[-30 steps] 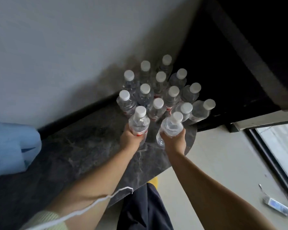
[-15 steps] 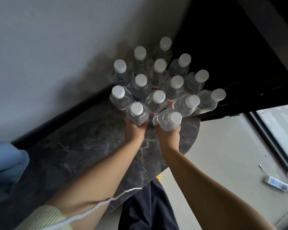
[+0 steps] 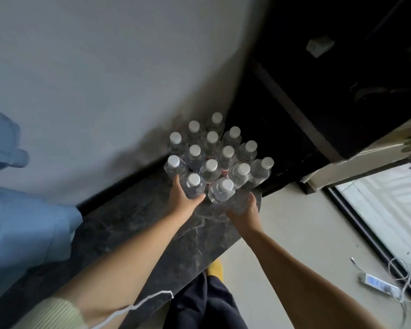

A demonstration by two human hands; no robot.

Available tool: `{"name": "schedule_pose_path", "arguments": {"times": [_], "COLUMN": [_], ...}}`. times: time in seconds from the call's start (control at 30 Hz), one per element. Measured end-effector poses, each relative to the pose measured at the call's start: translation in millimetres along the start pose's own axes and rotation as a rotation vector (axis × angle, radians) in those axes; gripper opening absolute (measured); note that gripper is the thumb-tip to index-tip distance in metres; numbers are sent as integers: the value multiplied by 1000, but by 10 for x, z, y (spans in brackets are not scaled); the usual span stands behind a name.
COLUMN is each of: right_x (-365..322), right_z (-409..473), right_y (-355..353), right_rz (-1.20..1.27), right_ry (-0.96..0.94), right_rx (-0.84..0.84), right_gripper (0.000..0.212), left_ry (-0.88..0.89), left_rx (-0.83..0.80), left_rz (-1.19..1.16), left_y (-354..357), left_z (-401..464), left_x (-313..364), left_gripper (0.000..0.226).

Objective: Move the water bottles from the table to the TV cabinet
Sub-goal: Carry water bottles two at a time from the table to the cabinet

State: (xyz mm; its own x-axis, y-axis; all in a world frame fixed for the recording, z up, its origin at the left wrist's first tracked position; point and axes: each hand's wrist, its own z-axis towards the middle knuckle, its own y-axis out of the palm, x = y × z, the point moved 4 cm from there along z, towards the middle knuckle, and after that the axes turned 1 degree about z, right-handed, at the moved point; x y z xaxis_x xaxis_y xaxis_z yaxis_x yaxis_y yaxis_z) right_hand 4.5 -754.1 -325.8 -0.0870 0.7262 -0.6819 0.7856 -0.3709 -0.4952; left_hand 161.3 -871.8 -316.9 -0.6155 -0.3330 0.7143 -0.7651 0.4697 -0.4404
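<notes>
Several clear water bottles with white caps (image 3: 211, 148) stand packed together on a dark marble top (image 3: 138, 224), in the corner by the wall. My left hand (image 3: 183, 198) curls round the base of the front-left bottle (image 3: 194, 187), thumb on its right side. The front-right bottle (image 3: 221, 192) stands upright on the top. My right hand (image 3: 243, 210) is just below and right of it, blurred, fingers spread and holding nothing.
A white wall (image 3: 105, 79) runs behind the marble top, with a dark recess (image 3: 294, 96) to the right. Blue fabric (image 3: 22, 222) lies at the left. On the floor at the right lie a power strip (image 3: 377, 284) and cables beside a window.
Both front bottles have come down onto the marble top. My right hand has let go of its bottle and drawn back. The view has pulled away from the cluster.
</notes>
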Motion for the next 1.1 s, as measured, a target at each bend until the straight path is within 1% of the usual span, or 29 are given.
{"name": "schedule_pose_path", "arguments": {"times": [0.07,0.2,0.27,0.37,0.5,0.63,0.73,0.9,1.0,1.1], "right_x": [-236,-664,-888,-1216,-1521,-1767,-1852,-1953,-2033,-2053], "right_z": [-67,-105,-120,-131,-165,-364,-640,-1167,-1691,-2319], "right_y": [-167,-366,-444,-521,-528,-392,-268,-37,232,514], "right_rz": [-74,-265,-376,-541,-781,-942,-1014,-1226,-1225,-1203], "right_ry": [-78,-172,-247,-343,-465,-663,-805,-993,-1161,-1335], "right_rx": [-16,-75,-90,-109,-170,-246,-329,-421,-496,-577], "right_gripper": [73,83,81,74,61,49,48,51,49,49], "left_ry": [77,192,262,311,325,221,108,-58,-138,-209], "left_rx": [-32,-50,-35,6,137,307,397,552,685,803], "left_rz": [37,188,241,359,495,614,608,411,305,263], "left_y": [-142,-336,-424,-564,-775,-1012,-1099,-1223,-1436,-1631], "left_z": [-79,-136,-212,-342,-572,-949,-1294,-1984,-2546,-3141], "left_x": [266,709,886,1031,1095,981,761,440,209,-78], "left_gripper": [98,90,88,82,69,69,70,68,66,62]}}
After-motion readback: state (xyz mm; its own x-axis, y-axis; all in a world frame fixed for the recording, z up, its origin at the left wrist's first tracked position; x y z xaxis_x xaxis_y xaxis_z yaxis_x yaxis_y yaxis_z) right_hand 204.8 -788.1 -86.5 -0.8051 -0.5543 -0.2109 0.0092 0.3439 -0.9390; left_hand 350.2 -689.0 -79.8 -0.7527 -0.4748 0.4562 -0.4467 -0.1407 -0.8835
